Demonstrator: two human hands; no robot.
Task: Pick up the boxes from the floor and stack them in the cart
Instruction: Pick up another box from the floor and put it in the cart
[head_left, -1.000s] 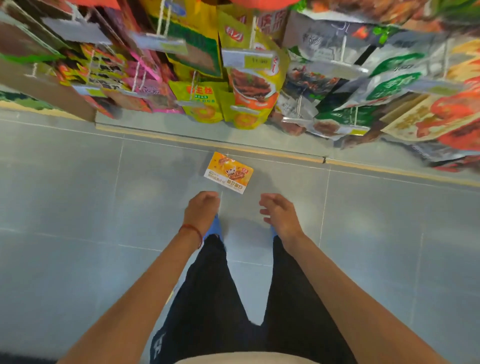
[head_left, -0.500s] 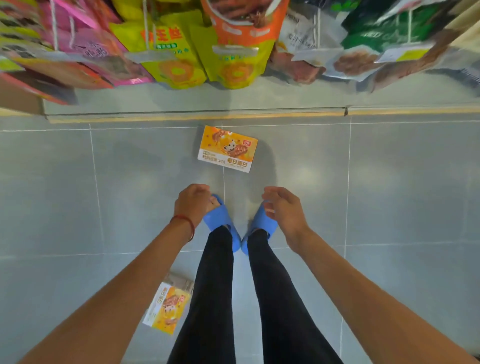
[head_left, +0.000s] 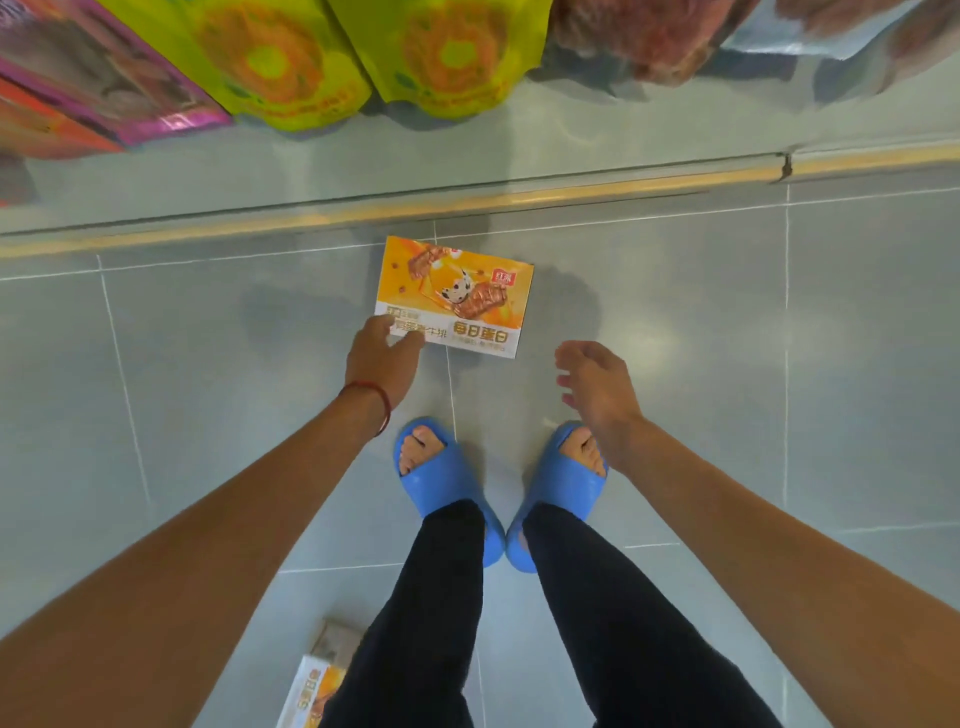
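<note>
Grey tiled floor (head_left: 182, 364), orange box (head_left: 457, 291) flat (long axis sideways), left hand (head_left: 382, 358) touching

Orange-and-white box (head_left: 454, 293), blue slippers (head_left: 447, 488)

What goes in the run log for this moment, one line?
phase: reaching | left hand: fingers on orange box near corner, not lifted | right hand: open, empty | second box: on floor | cart: not visible

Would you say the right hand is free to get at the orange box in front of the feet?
Probably yes. The right hand is open and empty, just off the box's near right corner, with bare floor between them. The left hand only touches the near left corner.
</note>
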